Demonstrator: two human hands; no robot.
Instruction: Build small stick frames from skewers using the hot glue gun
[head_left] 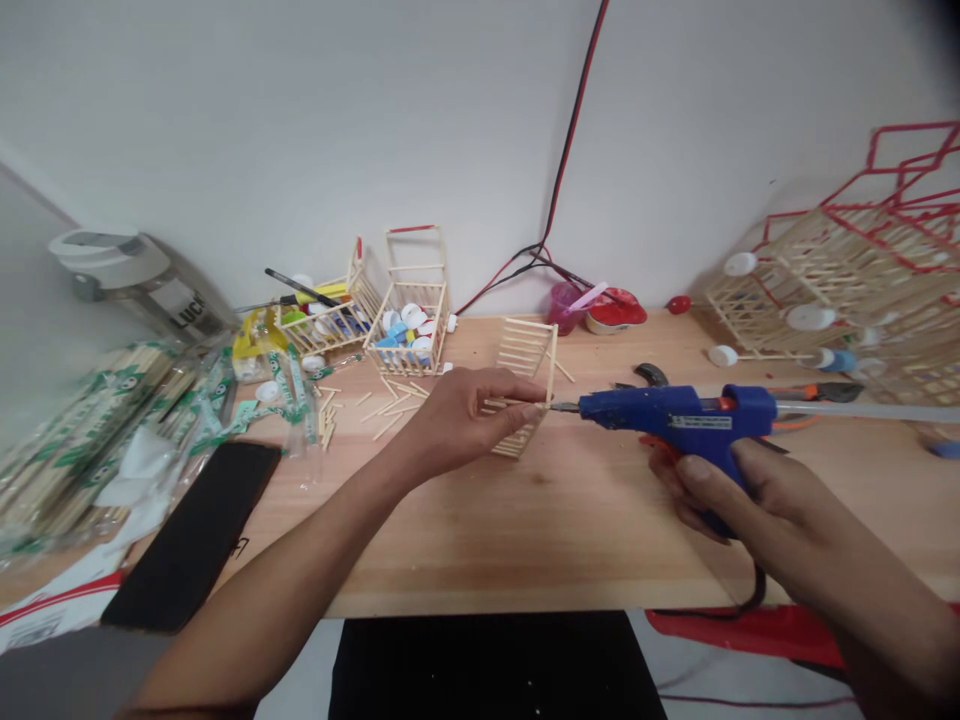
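Observation:
My right hand (739, 490) is closed round the handle of a blue glue gun (675, 412), with its nozzle pointing left at a small frame of thin wooden sticks (525, 385) standing on the wooden table (570, 520). My left hand (469, 410) pinches that stick frame at its near right side, fingertips right by the nozzle tip. A clear glue stick pokes out of the back of the gun toward the right.
Stick baskets holding bottle caps (409, 330) and loose sticks lie at the back left, beside packets of sticks (82, 430) and a black phone (199, 530). A large stick structure with red parts (847, 280) fills the right. Red and black cables (559, 180) hang on the wall.

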